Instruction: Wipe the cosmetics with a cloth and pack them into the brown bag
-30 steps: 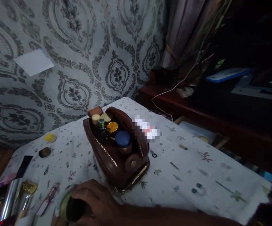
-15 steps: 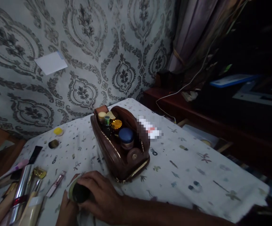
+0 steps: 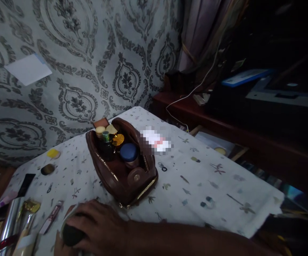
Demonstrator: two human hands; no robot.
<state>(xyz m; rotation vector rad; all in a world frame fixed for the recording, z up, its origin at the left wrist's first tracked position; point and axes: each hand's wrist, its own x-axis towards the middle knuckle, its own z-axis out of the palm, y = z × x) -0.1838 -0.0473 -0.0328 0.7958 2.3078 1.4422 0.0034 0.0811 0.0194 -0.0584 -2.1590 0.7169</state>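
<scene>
My right hand (image 3: 100,225) reaches in from the lower right, its fingers curled over a small round container with a dark end (image 3: 74,234) and a pale greenish rim. At the bottom edge, part of my left hand (image 3: 59,247) closes round the same container from the near left. Most of that hand is cut off or hidden. Just beyond them an unzipped brown cosmetic bag (image 3: 108,177) stands on the cloth. Inside it are a blue-lidded jar (image 3: 128,153), a gold-capped item (image 3: 118,139), a green-capped bottle (image 3: 105,136) and a cream-coloured cap (image 3: 100,131).
On the left lie a silver tube (image 3: 11,220), a lip gloss tube (image 3: 51,217), a cream tube (image 3: 26,243), brushes and a gold clip (image 3: 31,206). Farther back are a yellow-lidded pot (image 3: 53,153) and a dark round brush head (image 3: 47,169). A patterned cloth (image 3: 196,199) covers the table; an open drawer (image 3: 215,142) adjoins it.
The view has turned right and slightly down, so the bag and table items sit farther left. Both hands still hold the container, now lower in view, with less of my left hand showing.
</scene>
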